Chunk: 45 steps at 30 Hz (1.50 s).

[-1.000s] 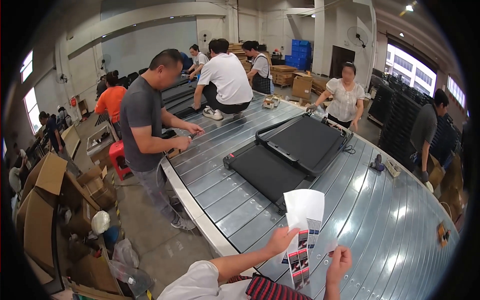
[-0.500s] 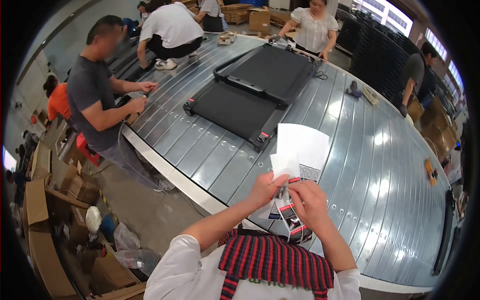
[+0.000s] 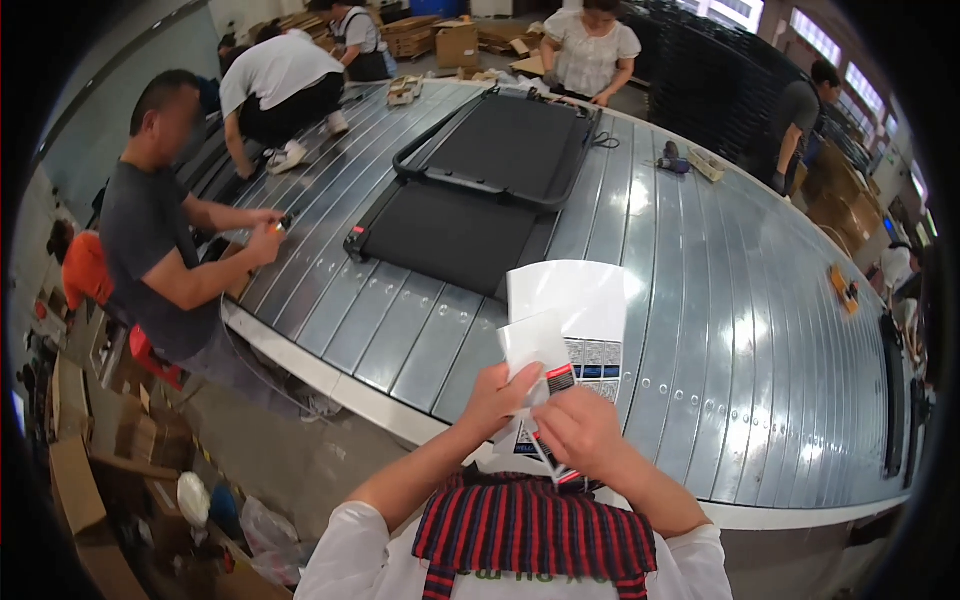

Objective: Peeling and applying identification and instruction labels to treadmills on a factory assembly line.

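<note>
My left hand (image 3: 503,397) is closed on a bundle of sticker sheets, thumb on top. Its larger white sheet (image 3: 567,298) fans out at the back, with printed blocks along its lower part. In front stands a smaller white backing strip (image 3: 532,340). Just to the right, my right hand (image 3: 579,428) pinches the red-and-black printed label strip (image 3: 560,377), whose lower end hangs below the fingers. Both hands are close together above the near edge of the metal-slat table (image 3: 690,440). Beyond the sheets lies a flat black treadmill (image 3: 445,232) with a black frame folded over it.
A person in a dark shirt (image 3: 150,225) works at the left edge; another crouches on the table (image 3: 275,85), and one in white stands at the far side (image 3: 590,55). A purple power tool (image 3: 672,160) and an orange tool (image 3: 843,288) lie on the right. Cardboard boxes (image 3: 85,490) fill the lower left.
The view has turned, so the surroundings sit further left. My right hand has shifted lower along the label strip and covers more of it. Both hands keep hold of the sheets.
</note>
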### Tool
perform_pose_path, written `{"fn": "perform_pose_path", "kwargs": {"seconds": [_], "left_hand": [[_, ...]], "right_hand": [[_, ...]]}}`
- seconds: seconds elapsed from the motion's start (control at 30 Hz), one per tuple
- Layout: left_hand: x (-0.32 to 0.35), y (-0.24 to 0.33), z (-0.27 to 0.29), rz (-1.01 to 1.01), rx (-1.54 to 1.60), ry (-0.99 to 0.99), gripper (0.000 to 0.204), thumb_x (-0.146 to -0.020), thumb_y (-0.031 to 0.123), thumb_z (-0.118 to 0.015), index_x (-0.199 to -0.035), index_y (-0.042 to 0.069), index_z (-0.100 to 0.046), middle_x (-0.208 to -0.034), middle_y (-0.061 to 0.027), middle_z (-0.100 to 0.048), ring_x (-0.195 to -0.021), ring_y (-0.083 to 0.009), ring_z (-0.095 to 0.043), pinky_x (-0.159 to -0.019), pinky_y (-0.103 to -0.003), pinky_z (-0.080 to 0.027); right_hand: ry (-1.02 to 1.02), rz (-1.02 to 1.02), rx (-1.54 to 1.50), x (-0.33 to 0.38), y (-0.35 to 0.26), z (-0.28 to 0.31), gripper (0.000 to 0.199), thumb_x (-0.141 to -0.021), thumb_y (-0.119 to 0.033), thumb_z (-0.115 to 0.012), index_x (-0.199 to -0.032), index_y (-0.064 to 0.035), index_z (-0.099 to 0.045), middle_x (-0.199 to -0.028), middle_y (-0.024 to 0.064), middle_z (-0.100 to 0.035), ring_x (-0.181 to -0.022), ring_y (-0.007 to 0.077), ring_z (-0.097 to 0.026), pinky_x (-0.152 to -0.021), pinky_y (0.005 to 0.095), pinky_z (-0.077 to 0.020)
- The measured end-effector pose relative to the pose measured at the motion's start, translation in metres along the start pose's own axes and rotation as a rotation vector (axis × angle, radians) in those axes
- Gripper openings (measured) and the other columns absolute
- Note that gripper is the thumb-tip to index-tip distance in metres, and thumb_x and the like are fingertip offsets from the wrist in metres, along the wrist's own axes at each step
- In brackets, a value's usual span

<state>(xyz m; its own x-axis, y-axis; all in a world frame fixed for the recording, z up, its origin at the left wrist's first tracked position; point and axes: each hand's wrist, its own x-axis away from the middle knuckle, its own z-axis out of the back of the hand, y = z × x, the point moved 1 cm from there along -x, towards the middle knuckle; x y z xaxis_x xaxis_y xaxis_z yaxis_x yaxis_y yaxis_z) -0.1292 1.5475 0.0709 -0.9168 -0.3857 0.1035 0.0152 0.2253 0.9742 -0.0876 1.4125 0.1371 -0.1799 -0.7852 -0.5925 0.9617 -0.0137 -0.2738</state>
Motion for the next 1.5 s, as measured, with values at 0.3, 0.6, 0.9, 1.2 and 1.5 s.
{"fn": "perform_pose_path", "kwargs": {"seconds": [0.3,0.6,0.9,1.2,1.5], "left_hand": [[-0.006,0.049,0.07,-0.252,-0.304,-0.279,0.025,-0.083,0.02,-0.054,-0.098,0.0,-0.057,-0.088,-0.0027,-0.061,-0.08,-0.0095,-0.053,-0.07,-0.025,-0.043],[0.003,0.042,0.063,-0.057,-0.314,-0.405,0.017,-0.073,0.007,-0.06,-0.088,-0.001,-0.061,-0.081,-0.0054,-0.062,-0.075,-0.0122,-0.056,-0.067,-0.026,-0.045],[-0.02,0.058,0.058,-0.273,-0.348,-0.087,0.025,-0.068,0.007,-0.062,-0.09,-0.004,-0.059,-0.085,-0.006,-0.059,-0.077,-0.0131,-0.054,-0.066,-0.027,-0.044],[-0.044,0.072,0.051,-0.65,-0.911,-0.629,0.011,-0.068,0.008,-0.065,-0.077,0.001,-0.064,-0.065,-0.0119,-0.062,-0.056,-0.0206,-0.06,-0.053,-0.028,-0.045],[-0.07,0.064,0.141,-0.389,-0.871,-0.745,0.014,-0.07,0.012,-0.066,-0.081,0.004,-0.065,-0.063,-0.0112,-0.061,-0.057,-0.0188,-0.058,-0.054,-0.028,-0.044]], "right_hand": [[0.569,-0.627,-0.242,0.029,0.036,0.031,0.046,-0.07,-0.009,-0.064,-0.111,-0.0038,-0.045,-0.091,0.0085,-0.058,-0.075,0.0171,-0.055,-0.064,0.0251,-0.0427],[0.29,-0.899,-1.105,0.025,0.037,0.033,0.039,-0.073,-0.006,-0.063,-0.11,-0.0009,-0.049,-0.103,0.0057,-0.056,-0.096,0.012,-0.051,-0.084,0.0302,-0.0412],[0.173,-0.806,-1.2,0.038,0.046,0.015,0.066,-0.074,-0.011,-0.064,-0.129,-0.0065,-0.028,-0.106,0.0074,-0.055,-0.092,0.0139,-0.052,-0.082,0.0299,-0.0414],[-0.129,-0.569,-0.338,-0.021,0.024,-0.011,0.08,-0.07,-0.018,-0.065,-0.132,-0.0107,-0.015,-0.091,0.0129,-0.059,-0.076,0.0345,-0.057,-0.064,0.04,-0.0441],[-0.01,-0.647,-0.398,-0.053,0.015,-0.104,0.062,-0.078,-0.019,-0.055,-0.131,-0.0172,-0.022,-0.065,0.011,-0.056,-0.058,0.0319,-0.053,-0.053,0.0386,-0.0401]]}}
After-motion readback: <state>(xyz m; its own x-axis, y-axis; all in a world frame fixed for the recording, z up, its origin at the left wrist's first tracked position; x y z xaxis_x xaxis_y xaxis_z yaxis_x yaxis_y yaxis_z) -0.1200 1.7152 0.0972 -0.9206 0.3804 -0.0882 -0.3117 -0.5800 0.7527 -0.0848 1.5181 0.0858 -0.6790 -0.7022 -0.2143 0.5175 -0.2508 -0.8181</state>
